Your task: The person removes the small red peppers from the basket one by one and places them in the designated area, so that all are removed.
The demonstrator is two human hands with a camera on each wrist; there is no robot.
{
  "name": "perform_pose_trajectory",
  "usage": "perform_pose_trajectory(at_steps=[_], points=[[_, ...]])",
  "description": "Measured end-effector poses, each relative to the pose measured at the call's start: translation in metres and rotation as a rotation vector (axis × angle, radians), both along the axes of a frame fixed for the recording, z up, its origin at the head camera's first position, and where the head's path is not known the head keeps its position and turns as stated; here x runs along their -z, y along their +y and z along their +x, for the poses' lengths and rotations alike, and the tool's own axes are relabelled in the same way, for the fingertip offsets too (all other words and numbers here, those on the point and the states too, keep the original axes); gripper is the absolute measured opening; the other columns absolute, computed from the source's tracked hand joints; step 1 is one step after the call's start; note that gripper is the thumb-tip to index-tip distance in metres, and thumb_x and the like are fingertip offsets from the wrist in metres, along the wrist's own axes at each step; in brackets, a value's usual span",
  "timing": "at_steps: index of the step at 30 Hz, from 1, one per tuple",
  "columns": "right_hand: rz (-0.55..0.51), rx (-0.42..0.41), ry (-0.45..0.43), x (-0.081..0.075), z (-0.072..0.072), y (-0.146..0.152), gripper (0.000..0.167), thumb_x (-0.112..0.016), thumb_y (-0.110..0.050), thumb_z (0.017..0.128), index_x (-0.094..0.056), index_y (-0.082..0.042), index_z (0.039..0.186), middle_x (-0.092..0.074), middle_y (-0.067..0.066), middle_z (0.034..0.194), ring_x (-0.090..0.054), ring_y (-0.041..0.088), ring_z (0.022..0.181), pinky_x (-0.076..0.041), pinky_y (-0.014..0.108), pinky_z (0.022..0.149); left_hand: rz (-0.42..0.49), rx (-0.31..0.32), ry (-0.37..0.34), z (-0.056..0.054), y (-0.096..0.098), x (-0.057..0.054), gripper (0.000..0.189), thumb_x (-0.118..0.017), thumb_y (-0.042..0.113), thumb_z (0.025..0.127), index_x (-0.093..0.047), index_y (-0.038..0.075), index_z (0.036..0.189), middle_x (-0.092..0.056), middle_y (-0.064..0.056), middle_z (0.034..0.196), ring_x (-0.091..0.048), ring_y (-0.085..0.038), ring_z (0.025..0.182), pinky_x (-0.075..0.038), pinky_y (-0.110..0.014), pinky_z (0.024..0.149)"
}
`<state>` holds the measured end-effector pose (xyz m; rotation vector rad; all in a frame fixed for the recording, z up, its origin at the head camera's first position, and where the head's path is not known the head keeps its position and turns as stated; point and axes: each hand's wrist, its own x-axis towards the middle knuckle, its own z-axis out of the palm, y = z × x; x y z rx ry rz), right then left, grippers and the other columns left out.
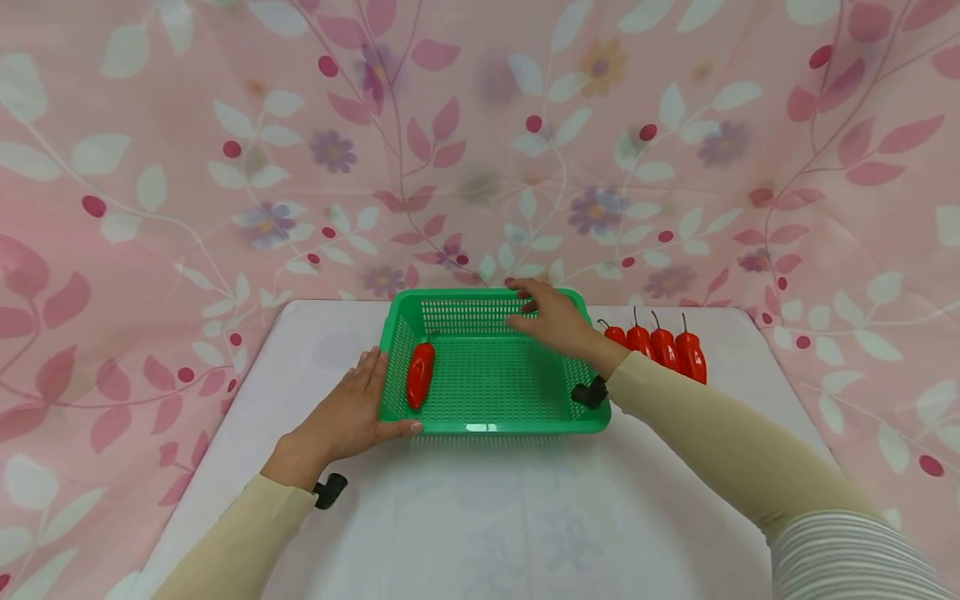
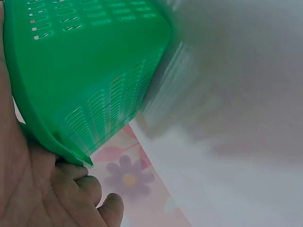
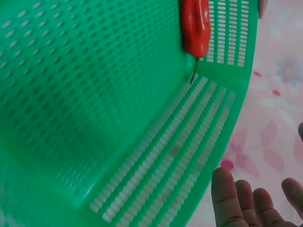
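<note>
A green plastic basket (image 1: 495, 425) with perforated walls stands on the table. One glossy red pepper (image 1: 421, 375) with a thin dark stem lies inside it, along the left wall; the right wrist view also has this pepper (image 3: 196, 28). My left hand (image 1: 352, 417) rests against the basket's left side, its thumb along the front rim. Up close, the left palm (image 2: 28, 189) and fingers touch the rim from outside. Above the basket's back right part is my right hand (image 1: 555, 317), holding nothing, its fingers (image 3: 225, 196) loosely extended.
Several red peppers (image 1: 663, 350) lie side by side on the table, right of the basket, partly behind the right forearm. The white table (image 1: 480, 517) meets a pink floral cloth (image 1: 465, 167) at its back edge. A dark wrist device (image 1: 590, 392) sits on the right wrist.
</note>
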<state>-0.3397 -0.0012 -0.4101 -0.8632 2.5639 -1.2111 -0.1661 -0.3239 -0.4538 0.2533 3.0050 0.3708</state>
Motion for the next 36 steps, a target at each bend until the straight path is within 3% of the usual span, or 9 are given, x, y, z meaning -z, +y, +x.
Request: perform_pose_trajectory(at_steps=[11,19,28,36], points=[[0.032,-0.091,-0.088,0.021,-0.002,-0.052,0.064,-0.071,-0.033,0.102,-0.046,-0.015,0.158,-0.054,0.01,0.153,-0.059,0.035,0.135,-0.054,0.049,0.107,0.005,-0.001,-0.005,-0.001,-0.002,0.002,0.135,-0.058,0.088,0.084,-0.012,-0.009,0.165,-0.013,-0.028,0.174,-0.015,-0.05,0.16,-0.025,-0.063,0.127],[0.038,-0.112,-0.153,0.033,0.001,-0.073,0.063,-0.07,-0.03,0.102,-0.045,-0.015,0.159,-0.053,0.021,0.154,-0.065,0.032,0.128,-0.055,0.05,0.107,0.007,0.002,-0.001,-0.003,-0.003,0.003,0.133,-0.061,0.085,0.084,-0.012,-0.008,0.165,-0.013,-0.027,0.174,-0.015,-0.049,0.161,-0.026,-0.061,0.127],[0.045,-0.174,-0.216,0.051,0.001,-0.1,0.064,-0.069,-0.028,0.103,-0.044,-0.014,0.16,-0.051,0.022,0.156,-0.057,0.036,0.137,-0.053,0.052,0.109,0.005,-0.001,-0.016,-0.004,-0.005,0.005,0.137,-0.057,0.09,0.083,-0.009,-0.008,0.166,-0.01,-0.026,0.175,-0.013,-0.047,0.162,-0.024,-0.06,0.129],[0.046,-0.209,-0.303,0.069,-0.002,-0.122,0.072,-0.074,-0.027,0.099,-0.042,-0.011,0.16,-0.05,0.021,0.155,-0.06,0.033,0.127,-0.059,0.041,0.098,0.026,-0.009,-0.021,-0.002,-0.004,0.004,0.136,-0.061,0.087,0.083,-0.009,-0.007,0.166,-0.008,-0.025,0.176,-0.012,-0.047,0.162,-0.024,-0.06,0.129]])
